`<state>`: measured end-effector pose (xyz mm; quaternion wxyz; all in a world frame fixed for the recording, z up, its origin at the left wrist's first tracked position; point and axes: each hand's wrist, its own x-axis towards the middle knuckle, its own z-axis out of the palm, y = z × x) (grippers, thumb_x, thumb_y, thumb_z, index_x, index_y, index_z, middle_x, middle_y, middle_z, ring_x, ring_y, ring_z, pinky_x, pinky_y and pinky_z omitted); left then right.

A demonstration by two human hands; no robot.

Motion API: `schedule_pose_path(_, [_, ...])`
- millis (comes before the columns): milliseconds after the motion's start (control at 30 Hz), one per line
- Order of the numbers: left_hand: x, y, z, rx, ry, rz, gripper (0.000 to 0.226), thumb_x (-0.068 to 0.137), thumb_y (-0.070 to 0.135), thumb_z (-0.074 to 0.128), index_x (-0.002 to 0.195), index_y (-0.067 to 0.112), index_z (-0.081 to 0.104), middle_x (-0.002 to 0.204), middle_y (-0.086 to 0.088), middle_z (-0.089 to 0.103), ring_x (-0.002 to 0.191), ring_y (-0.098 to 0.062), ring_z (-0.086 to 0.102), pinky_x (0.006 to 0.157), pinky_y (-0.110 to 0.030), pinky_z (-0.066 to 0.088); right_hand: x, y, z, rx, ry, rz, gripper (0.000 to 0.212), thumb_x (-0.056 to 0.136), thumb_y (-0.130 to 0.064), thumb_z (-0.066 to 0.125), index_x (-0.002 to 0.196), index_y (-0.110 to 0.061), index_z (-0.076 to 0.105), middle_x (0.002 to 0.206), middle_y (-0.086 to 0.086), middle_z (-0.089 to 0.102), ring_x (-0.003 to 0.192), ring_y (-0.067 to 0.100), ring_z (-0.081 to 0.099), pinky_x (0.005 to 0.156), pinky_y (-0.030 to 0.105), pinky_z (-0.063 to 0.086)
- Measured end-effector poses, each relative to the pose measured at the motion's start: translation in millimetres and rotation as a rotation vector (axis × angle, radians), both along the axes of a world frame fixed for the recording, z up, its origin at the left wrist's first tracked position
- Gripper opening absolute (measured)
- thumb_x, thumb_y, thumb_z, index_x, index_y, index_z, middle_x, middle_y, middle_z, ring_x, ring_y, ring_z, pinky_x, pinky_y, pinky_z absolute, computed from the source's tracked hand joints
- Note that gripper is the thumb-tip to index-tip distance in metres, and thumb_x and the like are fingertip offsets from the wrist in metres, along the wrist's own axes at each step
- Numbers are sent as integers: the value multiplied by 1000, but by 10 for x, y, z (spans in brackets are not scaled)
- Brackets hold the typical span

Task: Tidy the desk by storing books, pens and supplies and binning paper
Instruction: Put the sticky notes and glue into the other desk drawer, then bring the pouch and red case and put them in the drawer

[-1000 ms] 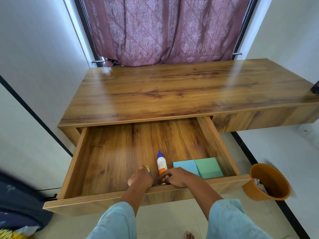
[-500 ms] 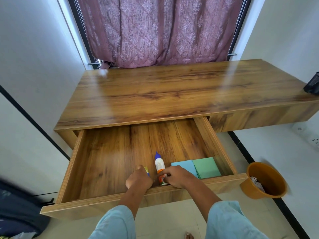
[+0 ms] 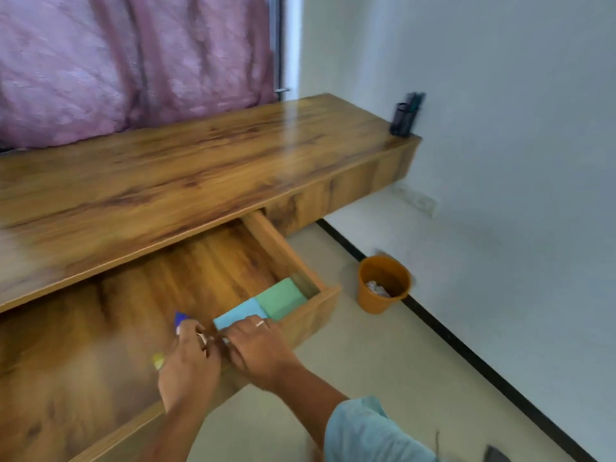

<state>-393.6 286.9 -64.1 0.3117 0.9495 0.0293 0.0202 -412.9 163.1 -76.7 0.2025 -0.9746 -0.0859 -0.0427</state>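
— What has moved?
— The view has swung right, so the orange bin (image 3: 383, 295) and the pen holder (image 3: 404, 115) now show whole. The hands have drawn together in the drawer (image 3: 216, 261).
— Grips?
— The left hand (image 3: 190, 365) covers the glue bottle (image 3: 181, 317). The right hand (image 3: 260, 351) is at the blue pad (image 3: 240, 315). Blur hides whether either holds anything.

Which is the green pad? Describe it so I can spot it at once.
Find the wooden desk below the pink curtain and its open drawer. In the drawer's front right corner two square pads lie side by side. The green pad is the one nearest the right wall; the blue pad beside it lies closer to the right hand.
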Motion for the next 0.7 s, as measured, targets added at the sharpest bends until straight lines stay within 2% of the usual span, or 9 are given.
schedule_pose_path(100, [-141, -508, 18, 28, -167, -233, 28, 74, 5, 64, 99, 12, 51, 80, -19, 64, 76, -42, 60, 64, -45, 48, -301, -355, -165, 117, -172, -127, 29, 94, -29, 42, 117, -19, 57, 121, 1, 60, 108, 24, 54, 90, 41, 45])
schedule_pose_path(200, [-367, -1057, 57, 78, -256, -482, 22, 73, 8, 63, 94, 7, 56, 78, -15, 64, 72, -38, 62, 63, -42, 48, -687, -885, -287, 59, -191, -324, 38, 90, -28, 44, 128, -23, 49, 133, -1, 52, 117, 23, 48, 93, 38, 39])
schedule_pose_path(267, [-546, -1376, 27, 79, -281, -679, 20, 73, 11, 58, 93, 11, 55, 78, -8, 62, 72, -34, 61, 63, -40, 48, -1005, -1255, -358, 45, -117, -484, 48, 84, -22, 45, 132, -23, 44, 136, 1, 48, 121, 25, 43, 96, 39, 36])
schedule_pose_path(333, [-716, -1644, -46, 50, -216, -852, 26, 74, 4, 64, 94, 16, 51, 74, 1, 56, 70, -29, 59, 60, -37, 46, -1381, -1599, -430, 44, 4, -663, 55, 82, -14, 47, 136, -23, 41, 140, 3, 44, 126, 27, 40, 100, 43, 35])
schedule_pose_path(433, [-934, -1981, -187, 107, -139, -1076, 36, 71, 2, 70, 96, 19, 51, 71, 7, 49, 67, -23, 57, 55, -32, 42, -2030, -2047, -577, 33, 170, -911, 61, 82, -8, 46, 140, -25, 36, 146, 2, 37, 132, 27, 34, 104, 44, 31])
schedule_pose_path(567, [-1211, -2446, -403, 177, -19, -1226, 30, 82, 11, 62, 105, 24, 47, 83, 11, 50, 77, -15, 53, 57, -31, 39, -2888, -2410, -798, 109, 340, -1186, 62, 83, -7, 46, 141, -28, 34, 147, -1, 32, 136, 25, 28, 107, 43, 30])
schedule_pose_path(700, [-1539, -2855, -585, 274, 51, -1364, 31, 86, 15, 56, 111, 27, 44, 98, 11, 50, 88, -12, 52, 63, -27, 40, -3566, -2531, -976, 144, 492, -1298, 63, 83, -8, 47, 141, -28, 32, 150, 1, 26, 137, 27, 25, 105, 45, 31])
